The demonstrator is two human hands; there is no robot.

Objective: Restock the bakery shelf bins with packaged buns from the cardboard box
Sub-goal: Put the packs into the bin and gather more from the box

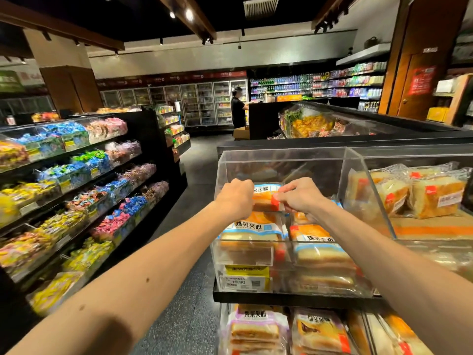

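A clear acrylic bin (281, 156) stands on the top shelf in front of me, with several blue-and-orange packaged buns in it. Both my hands reach into it and hold one packaged bun (266, 198) between them, above the packs lying there. My left hand (236, 198) grips the pack's left end with curled fingers. My right hand (299, 197) pinches its right end. More of the same packs (252, 231) lie at the bin's front. No cardboard box of buns shows near me.
A second acrylic bin (409, 160) to the right holds bread packs (435, 193). A lower shelf carries purple-labelled packs (258, 326). Candy shelves (76, 180) line the aisle's left side. A person (238, 107) stands far off by the coolers.
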